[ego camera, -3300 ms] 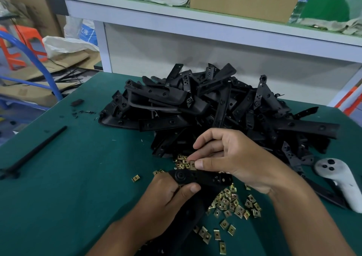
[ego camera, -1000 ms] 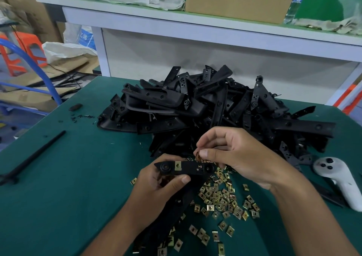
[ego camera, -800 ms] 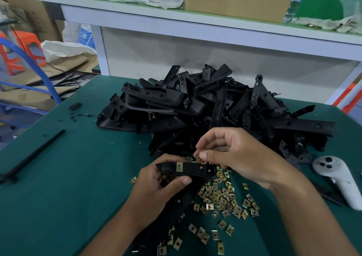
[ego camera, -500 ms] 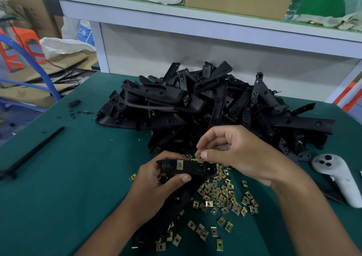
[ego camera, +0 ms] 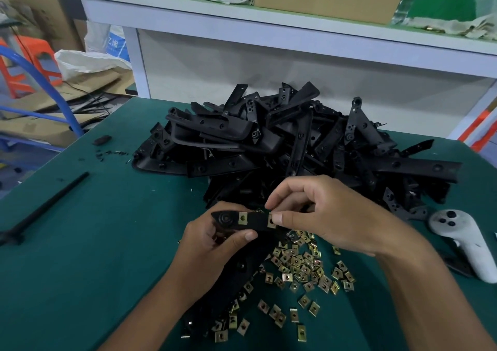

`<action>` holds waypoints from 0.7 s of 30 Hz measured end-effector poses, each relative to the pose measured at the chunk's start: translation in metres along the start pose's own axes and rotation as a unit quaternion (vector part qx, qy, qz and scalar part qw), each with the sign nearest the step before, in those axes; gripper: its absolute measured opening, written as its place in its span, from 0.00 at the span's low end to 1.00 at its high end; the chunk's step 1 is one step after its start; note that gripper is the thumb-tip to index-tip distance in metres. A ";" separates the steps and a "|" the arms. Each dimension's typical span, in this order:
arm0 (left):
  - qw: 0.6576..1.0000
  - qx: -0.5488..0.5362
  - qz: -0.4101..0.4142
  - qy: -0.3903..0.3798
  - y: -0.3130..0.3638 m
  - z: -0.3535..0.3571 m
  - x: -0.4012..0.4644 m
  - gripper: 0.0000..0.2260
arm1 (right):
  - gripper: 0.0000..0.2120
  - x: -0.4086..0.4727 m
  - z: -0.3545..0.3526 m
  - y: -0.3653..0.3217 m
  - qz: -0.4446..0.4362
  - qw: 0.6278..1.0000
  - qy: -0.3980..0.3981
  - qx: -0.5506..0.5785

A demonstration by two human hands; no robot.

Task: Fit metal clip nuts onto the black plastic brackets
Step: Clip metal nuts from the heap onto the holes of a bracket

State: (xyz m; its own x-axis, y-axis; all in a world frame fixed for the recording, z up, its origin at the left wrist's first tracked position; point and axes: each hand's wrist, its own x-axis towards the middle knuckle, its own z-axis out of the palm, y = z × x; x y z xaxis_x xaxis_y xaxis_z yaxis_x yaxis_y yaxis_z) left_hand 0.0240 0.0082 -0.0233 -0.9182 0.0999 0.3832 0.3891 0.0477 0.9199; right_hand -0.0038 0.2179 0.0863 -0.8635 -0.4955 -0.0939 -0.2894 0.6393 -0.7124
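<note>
The left hand (ego camera: 215, 240) grips the black bracket (ego camera: 251, 221); the right hand (ego camera: 325, 216) pinches a second clip nut (ego camera: 271, 221) onto it, beside the first clip nut (ego camera: 242, 218). Next, it probably needs pressing fully home.

Even, diffuse indoor light falls from above, bright enough to read the dark green felt-covered table (ego camera: 88, 256) without harsh contrast. Shadows are soft and short, pooling under the heap of black plastic brackets (ego camera: 282, 146), whose matte surfaces swallow detail and merge into one dark mass with only faint grey sheen on upper edges. The scattered brass-coloured metal clip nuts (ego camera: 298, 264) catch small dull glints. Wide-angle distortion bows the white painted shelf edge (ego camera: 269, 30) and stretches the frame corners. Focus is reasonably sharp centrally; background clutter at upper left looks softer, slightly smeared
</note>
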 end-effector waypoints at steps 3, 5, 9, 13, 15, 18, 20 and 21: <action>1.000 -0.022 -0.011 0.005 0.001 0.001 0.000 0.08 | 0.08 0.000 0.001 0.001 -0.014 1.000 -0.015 -0.022; 0.999 -0.025 -0.017 0.011 0.001 0.001 0.000 0.07 | 0.12 0.000 0.003 0.002 -0.018 0.999 -0.025 -0.028; 0.999 -0.020 -0.012 0.049 0.005 0.001 0.000 0.06 | 0.12 0.003 0.011 -0.002 -0.036 0.999 0.032 -0.011; 0.997 -0.052 -0.013 0.050 0.022 0.008 -0.005 0.11 | 0.11 -0.014 0.012 -0.008 -0.045 0.994 0.099 0.001; 0.997 -0.061 -0.018 0.039 0.033 0.015 -0.008 0.13 | 0.13 -0.036 0.011 -0.006 -0.034 0.989 0.141 0.017; 0.999 -0.053 0.009 -0.008 0.050 0.036 -0.010 0.12 | 0.13 -0.082 0.010 0.001 -0.013 0.976 0.218 0.025; 0.996 -0.060 0.022 -0.061 0.062 0.058 -0.012 0.10 | 0.13 -0.120 0.009 0.005 0.006 0.963 0.269 0.024; 0.994 -0.065 0.022 -0.090 0.067 0.072 -0.014 0.09 | 0.13 -0.141 0.010 0.006 0.020 0.955 0.294 0.025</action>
State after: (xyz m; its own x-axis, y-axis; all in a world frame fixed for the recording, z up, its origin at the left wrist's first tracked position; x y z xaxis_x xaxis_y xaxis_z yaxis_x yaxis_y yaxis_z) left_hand 0.0685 0.0820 0.0270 -0.8678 0.2763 0.4131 0.4050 -0.0885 0.9100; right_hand 0.1196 0.2860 0.0882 -0.9604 -0.0471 0.2747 -0.2447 0.6141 -0.7503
